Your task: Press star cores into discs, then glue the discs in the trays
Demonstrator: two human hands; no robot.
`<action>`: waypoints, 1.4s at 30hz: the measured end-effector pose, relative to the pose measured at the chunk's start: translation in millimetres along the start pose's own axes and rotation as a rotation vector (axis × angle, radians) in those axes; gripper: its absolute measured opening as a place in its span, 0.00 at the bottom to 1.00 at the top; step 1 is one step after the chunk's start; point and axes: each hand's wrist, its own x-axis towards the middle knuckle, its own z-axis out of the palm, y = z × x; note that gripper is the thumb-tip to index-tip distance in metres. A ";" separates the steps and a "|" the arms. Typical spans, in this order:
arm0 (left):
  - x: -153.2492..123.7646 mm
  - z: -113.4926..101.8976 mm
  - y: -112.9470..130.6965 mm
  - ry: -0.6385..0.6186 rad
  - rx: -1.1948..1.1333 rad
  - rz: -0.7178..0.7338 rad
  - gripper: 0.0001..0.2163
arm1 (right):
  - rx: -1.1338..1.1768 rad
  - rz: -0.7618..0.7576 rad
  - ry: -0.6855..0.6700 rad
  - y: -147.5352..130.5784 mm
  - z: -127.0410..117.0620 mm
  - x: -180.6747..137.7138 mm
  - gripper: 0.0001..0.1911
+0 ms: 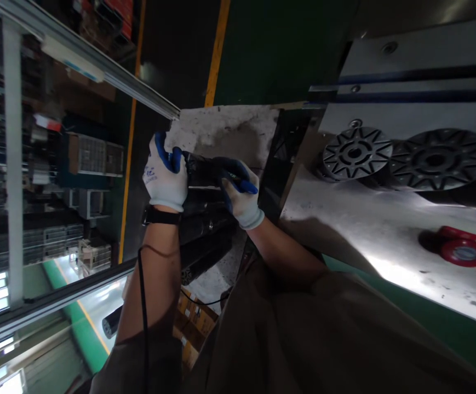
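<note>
Both my hands wear white gloves with blue palms. My left hand (164, 176) is wrapped round the end of a dark cylindrical part (200, 171) held in front of me. My right hand (239, 192) grips the same dark part from the other side, and a thin blue pen-like object (244, 185) lies along its fingers. More dark tubes (205, 241) lie stacked just below my hands. A black band sits on my left wrist.
A metal table (385, 241) on the right carries a red tape roll (463, 251) and grey spoked discs (356, 153) along its far side. A worn white board (225, 131) lies beyond my hands. Aluminium frame rails (11, 164) and shelving stand left. Cardboard boxes (192, 323) sit below.
</note>
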 end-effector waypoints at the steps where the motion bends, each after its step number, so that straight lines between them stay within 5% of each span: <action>1: 0.0 0.3 -0.1 0.003 0.002 -0.002 0.32 | -0.012 -0.005 0.003 -0.6 -1.0 -1.6 0.14; 11: 1.0 2.3 -2.7 0.019 0.012 0.000 0.31 | -0.007 0.045 -0.004 -1.1 -6.1 -8.9 0.19; 42: 6.0 9.0 -14.4 0.052 -0.068 0.037 0.30 | -0.022 0.042 0.082 11.2 -13.5 -18.0 0.11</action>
